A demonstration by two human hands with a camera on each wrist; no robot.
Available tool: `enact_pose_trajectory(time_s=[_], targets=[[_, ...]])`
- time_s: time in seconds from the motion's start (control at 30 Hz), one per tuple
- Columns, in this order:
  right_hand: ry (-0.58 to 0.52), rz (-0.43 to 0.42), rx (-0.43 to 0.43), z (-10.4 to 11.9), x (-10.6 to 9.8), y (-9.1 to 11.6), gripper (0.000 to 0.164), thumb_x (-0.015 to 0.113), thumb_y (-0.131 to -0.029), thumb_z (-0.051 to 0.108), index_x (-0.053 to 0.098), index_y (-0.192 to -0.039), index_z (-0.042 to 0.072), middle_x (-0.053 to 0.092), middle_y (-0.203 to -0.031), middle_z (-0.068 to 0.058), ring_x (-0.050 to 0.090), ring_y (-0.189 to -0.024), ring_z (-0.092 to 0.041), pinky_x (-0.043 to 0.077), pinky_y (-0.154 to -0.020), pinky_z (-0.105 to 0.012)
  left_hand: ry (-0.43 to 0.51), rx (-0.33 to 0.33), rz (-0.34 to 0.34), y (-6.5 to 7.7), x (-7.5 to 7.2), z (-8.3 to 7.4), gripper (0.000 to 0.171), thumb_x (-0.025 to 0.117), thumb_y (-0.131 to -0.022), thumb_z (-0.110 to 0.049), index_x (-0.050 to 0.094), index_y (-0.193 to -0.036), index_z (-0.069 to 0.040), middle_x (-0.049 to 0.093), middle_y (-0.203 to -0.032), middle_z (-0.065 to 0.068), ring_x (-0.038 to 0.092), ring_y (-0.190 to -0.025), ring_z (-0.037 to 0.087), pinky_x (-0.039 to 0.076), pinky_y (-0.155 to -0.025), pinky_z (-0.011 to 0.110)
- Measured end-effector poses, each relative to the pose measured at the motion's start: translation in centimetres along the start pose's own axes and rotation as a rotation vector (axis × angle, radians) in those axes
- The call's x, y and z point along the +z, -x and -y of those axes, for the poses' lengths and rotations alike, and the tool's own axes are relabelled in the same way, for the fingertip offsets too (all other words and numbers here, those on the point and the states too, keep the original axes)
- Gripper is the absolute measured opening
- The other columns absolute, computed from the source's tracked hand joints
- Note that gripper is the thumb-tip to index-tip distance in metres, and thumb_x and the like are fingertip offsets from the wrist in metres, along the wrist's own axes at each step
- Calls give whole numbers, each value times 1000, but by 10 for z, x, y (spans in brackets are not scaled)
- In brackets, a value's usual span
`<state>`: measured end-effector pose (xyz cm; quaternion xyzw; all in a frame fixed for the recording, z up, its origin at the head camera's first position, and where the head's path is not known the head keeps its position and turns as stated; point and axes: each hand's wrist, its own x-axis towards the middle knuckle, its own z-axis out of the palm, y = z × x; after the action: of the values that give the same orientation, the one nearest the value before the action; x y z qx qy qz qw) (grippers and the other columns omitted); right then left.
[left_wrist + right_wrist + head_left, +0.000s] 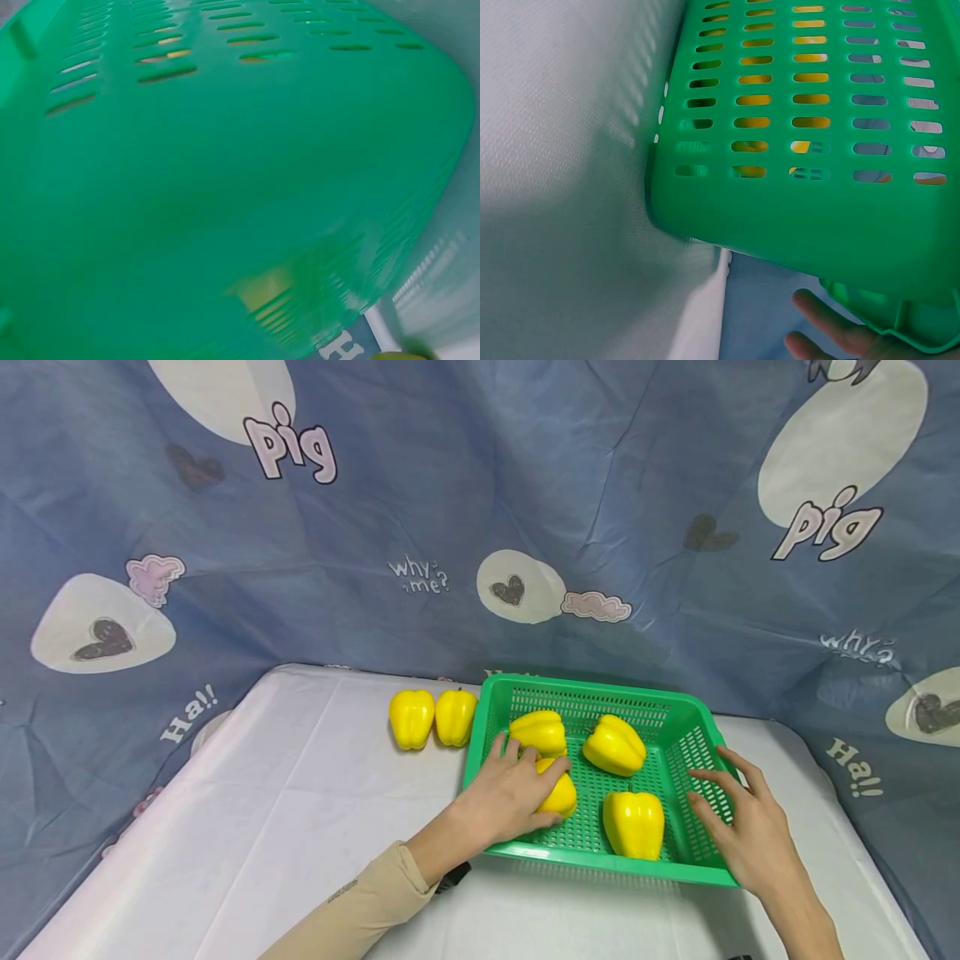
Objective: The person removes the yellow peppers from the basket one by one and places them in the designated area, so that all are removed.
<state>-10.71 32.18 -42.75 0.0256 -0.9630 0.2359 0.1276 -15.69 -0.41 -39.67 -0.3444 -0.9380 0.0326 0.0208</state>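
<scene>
My left hand [510, 789] reaches over the near-left rim of the green plastic basket [585, 860], its fingers and thumb around a yellow bell pepper [558, 795] inside. The hand covers part of that pepper. Just beyond the fingertips lies another yellow bell pepper [538, 731]. At the basket's right side is my right hand [750, 835], fingers spread and loosely bent over the rim, holding nothing. Its fingers [829, 322] appear beside the rim in the right wrist view. The left wrist view shows the basket's slotted wall [187, 165] up close, with the left hand out of sight.
Inside the basket, one pepper [615, 745] lies at the back right and another [633, 825] near the front wall. Two more peppers, one [412, 720] beside the other [455, 717], are left of the basket on the white tabletop [315, 802]. A blue printed curtain [420, 510] hangs behind.
</scene>
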Motion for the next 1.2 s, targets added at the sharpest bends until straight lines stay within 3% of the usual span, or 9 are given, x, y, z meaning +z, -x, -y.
enact_pose_trajectory(time_s=[0.13, 0.4, 0.57, 0.73, 1.2], targets=[[4, 2, 2, 0, 0, 0, 36, 66, -108, 27, 69, -137, 5, 35, -169, -26, 55, -128, -62, 49, -90, -77, -17, -3, -55, 1, -3, 2, 65, 60, -101, -70, 49, -152, -31, 70, -135, 10, 60, -133, 40, 43, -123, 62], [1, -11, -7, 0, 1, -1, 34, 67, -107, 25, 70, -135, 6, 36, -169, -26, 53, -130, -63, 47, -91, -78, -13, -16, -200, 5, -15, 8, 60, 61, -101, -67, 52, -148, -31, 70, -133, 11, 60, -131, 38, 43, -122, 66], [-3, -10, -5, 0, 1, 0, 34, 67, -107, 25, 70, -135, 6, 36, -169, -26, 53, -130, -63, 47, -90, -78, -6, -29, -244, 7, -19, 12, 60, 62, -102, -65, 52, -151, -31, 69, -134, 11, 59, -132, 38, 42, -122, 66], [0, -4, -1, 0, 1, 0, 35, 67, -108, 26, 69, -136, 5, 35, -169, -26, 52, -131, -63, 47, -91, -78, -23, -46, -274, 10, -19, 16, 60, 59, -103, -64, 53, -152, -31, 70, -133, 11, 60, -130, 38, 42, -122, 65], [4, 0, 1, -1, 1, 0, 34, 66, -108, 26, 70, -136, 6, 35, -168, -27, 52, -131, -63, 47, -91, -79, -76, -135, -473, 20, -17, 38, 60, 60, -103, -61, 55, -150, -25, 71, -125, 16, 66, -117, 40, 50, -111, 63]])
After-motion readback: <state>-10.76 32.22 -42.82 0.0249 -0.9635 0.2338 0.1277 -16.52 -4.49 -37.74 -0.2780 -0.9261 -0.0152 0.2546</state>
